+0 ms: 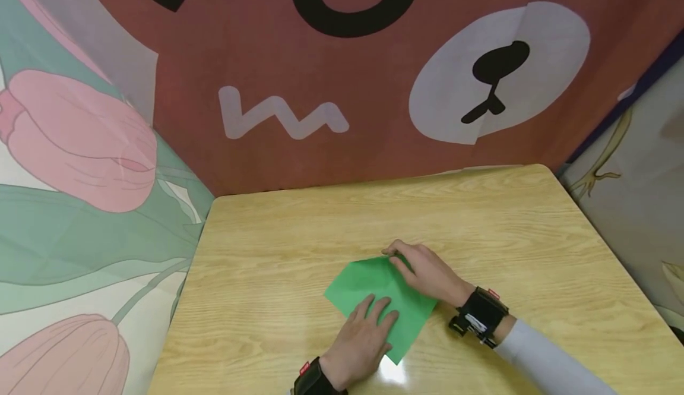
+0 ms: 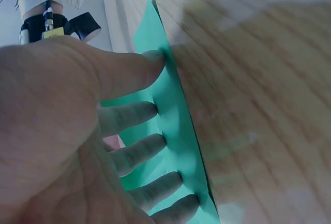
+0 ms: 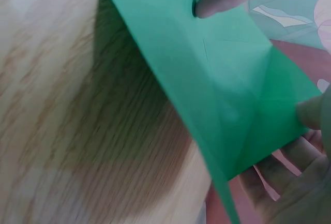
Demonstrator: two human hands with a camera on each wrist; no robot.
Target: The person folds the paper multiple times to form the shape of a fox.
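Nearest, the left hand presses on the green paper at its 7 o'clock, fingers spread and extended, without a grip. The creased sheet is on the table. At the paper's 1 o'clock, the right hand pinches its edge, thumb above, fingers beneath. Beyond, at 12 o'clock, is a reddish-brown cloth; at 10, a tulip-patterned cloth.

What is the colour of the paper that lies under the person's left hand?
The paper is green; the head view shows this best.
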